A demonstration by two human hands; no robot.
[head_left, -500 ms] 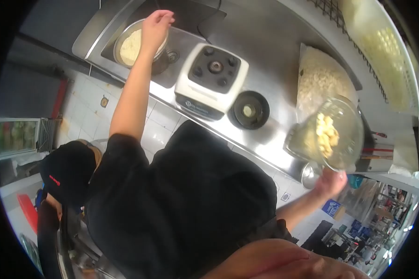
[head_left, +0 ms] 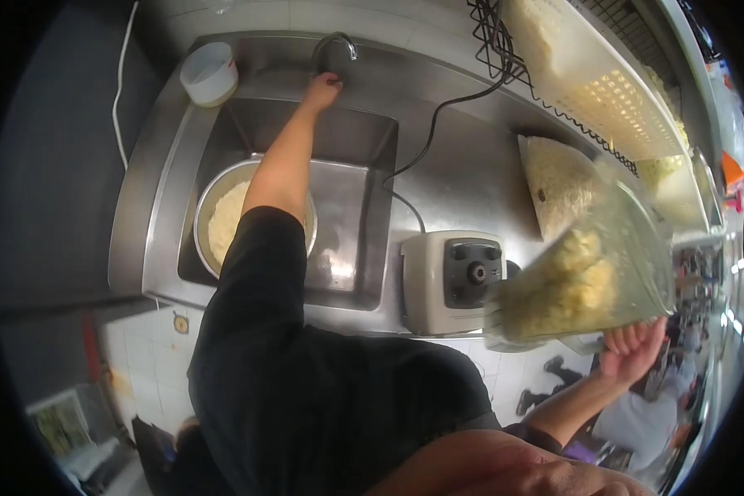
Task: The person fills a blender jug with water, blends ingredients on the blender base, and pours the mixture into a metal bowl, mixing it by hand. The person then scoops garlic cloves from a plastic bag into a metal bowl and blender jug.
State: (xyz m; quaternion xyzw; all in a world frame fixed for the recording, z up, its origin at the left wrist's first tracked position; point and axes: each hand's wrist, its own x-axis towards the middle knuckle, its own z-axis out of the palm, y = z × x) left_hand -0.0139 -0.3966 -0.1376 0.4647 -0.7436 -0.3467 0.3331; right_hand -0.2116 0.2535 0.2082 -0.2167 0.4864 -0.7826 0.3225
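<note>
One hand — the right, curled — grips a jar, long axis slanting, base leftward.

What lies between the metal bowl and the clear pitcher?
Between metal bowl and clear pitcher, the head view shows bare sink, then the blender base.

The bare left arm, emerging from a short, black fabric sleeve, stretches far forward, nearly straight, its bare left grip ending in fingers curled inward. The bare right forearm slants outward to the side, the bare right grip raised, fingers bent together, knuckle detail slightly blurred.
</note>
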